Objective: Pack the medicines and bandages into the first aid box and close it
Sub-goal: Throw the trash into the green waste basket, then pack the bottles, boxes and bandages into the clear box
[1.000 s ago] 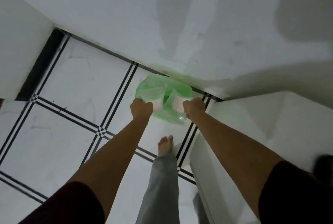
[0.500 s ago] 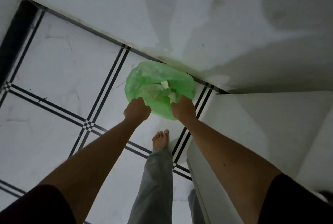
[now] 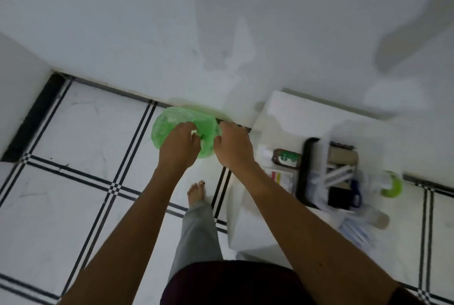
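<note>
Camera's swung right, so now the white table top shows with its stuff: a brown bottle, a black box and a green roll, none of which were in view a second ago. The green bag looked wide open before with white bits showing inside; now both hands sit more on top of it, left hand and right hand closer together, bunching it up.
</note>
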The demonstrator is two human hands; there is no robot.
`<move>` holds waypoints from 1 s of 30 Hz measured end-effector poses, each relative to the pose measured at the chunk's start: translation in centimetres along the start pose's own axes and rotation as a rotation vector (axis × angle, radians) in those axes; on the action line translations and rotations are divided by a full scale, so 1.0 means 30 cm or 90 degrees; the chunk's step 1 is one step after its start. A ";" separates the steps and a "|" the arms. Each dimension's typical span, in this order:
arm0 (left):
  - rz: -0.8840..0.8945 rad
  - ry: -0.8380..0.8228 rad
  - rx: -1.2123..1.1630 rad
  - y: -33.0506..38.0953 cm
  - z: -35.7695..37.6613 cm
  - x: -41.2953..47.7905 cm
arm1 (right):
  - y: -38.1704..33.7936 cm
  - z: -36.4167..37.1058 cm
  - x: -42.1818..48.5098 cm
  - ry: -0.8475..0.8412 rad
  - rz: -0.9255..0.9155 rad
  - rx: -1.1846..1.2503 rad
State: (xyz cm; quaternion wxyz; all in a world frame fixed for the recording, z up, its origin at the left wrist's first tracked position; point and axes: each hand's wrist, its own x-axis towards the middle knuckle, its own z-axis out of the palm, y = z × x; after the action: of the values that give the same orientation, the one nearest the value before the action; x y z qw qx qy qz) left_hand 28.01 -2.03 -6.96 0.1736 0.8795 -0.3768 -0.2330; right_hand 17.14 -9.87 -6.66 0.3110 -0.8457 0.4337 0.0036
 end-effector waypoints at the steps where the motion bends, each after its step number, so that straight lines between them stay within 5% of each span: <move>1: 0.013 0.003 0.001 0.063 -0.011 -0.063 | 0.015 -0.065 -0.067 0.011 -0.012 0.005; 8: 0.110 -0.060 0.052 0.421 0.109 -0.467 | 0.247 -0.370 -0.503 0.097 -0.020 0.020; 16: 0.159 -0.208 0.165 0.555 0.292 -0.688 | 0.474 -0.367 -0.774 0.083 0.109 0.062; 30: -0.293 -0.265 -0.147 0.485 0.406 -0.583 | 0.583 -0.398 -0.753 0.212 0.363 0.178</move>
State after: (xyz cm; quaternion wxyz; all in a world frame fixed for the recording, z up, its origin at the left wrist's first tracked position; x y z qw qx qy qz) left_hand 2.33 -0.15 -5.21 0.1348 0.8496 -0.1669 -0.4818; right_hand -12.95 -7.19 0.06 0.3350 -0.6289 0.6933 -0.1072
